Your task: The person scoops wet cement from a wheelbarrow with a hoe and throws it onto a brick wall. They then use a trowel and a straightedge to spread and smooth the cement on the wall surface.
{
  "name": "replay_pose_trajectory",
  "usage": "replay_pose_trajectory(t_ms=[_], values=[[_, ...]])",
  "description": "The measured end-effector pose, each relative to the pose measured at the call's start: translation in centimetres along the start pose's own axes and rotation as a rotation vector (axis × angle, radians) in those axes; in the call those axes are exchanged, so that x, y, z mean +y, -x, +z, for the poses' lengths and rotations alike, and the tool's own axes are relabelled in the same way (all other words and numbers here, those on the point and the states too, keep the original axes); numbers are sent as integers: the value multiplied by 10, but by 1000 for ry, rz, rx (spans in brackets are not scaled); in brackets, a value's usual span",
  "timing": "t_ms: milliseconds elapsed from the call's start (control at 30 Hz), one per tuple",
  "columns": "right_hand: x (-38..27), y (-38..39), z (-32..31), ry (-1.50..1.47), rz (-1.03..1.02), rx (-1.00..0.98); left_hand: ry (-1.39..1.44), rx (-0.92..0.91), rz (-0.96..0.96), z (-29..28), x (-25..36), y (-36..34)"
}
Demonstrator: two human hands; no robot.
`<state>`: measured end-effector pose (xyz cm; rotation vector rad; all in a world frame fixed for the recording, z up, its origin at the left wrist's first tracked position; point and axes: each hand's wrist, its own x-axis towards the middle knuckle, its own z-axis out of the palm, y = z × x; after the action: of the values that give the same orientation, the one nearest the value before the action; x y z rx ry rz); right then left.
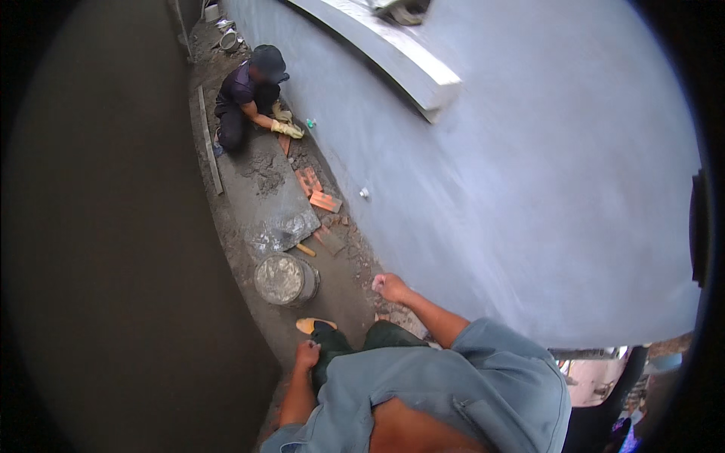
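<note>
My left hand [306, 353] is curled closed beside my left knee, just below the bucket. My right hand [389, 288] is out in front of my right knee near the grey wall, its fingers bent together around a pale spot that I cannot make out. Neither hand touches the bucket [309, 288], which stands on the ground ahead and has grey mortar or murky water in it. Past it lies a flat board [249, 198] with a heap of wet mortar [266, 178]. A yellow wooden handle [306, 249] sticks out by the board's near edge.
A co-worker [243, 94] in yellow gloves squats beyond the board, reaching toward the foot of the smooth wall [483, 211]. Orange bricks [325, 201] and rubble lie along the wall. A long batten [209, 140] lies at left. A pale ledge [400, 57] juts out overhead.
</note>
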<state>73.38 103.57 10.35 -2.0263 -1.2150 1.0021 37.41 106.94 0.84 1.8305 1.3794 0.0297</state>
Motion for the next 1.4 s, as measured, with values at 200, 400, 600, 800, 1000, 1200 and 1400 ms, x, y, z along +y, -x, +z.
replay_pose_trajectory(t_ms=[200,400,600,800,1000,1200,1400], values=[[-19,-82,27,101,107,-135,243,95,-150,-79,-25,-43],[-3,-213,40,302,226,-174,286,119,-470,-89,-16,-64],[40,-352,75,447,224,-284,223,16,-825,-20,3,-71],[95,-485,142,498,168,-398,236,76,-978,39,29,-115],[158,-563,242,556,180,-385,221,167,-1025,44,36,-133],[203,-593,329,639,51,-292,199,171,-970,47,23,-128],[222,-625,376,778,132,-369,209,112,-1032,46,11,-123]])
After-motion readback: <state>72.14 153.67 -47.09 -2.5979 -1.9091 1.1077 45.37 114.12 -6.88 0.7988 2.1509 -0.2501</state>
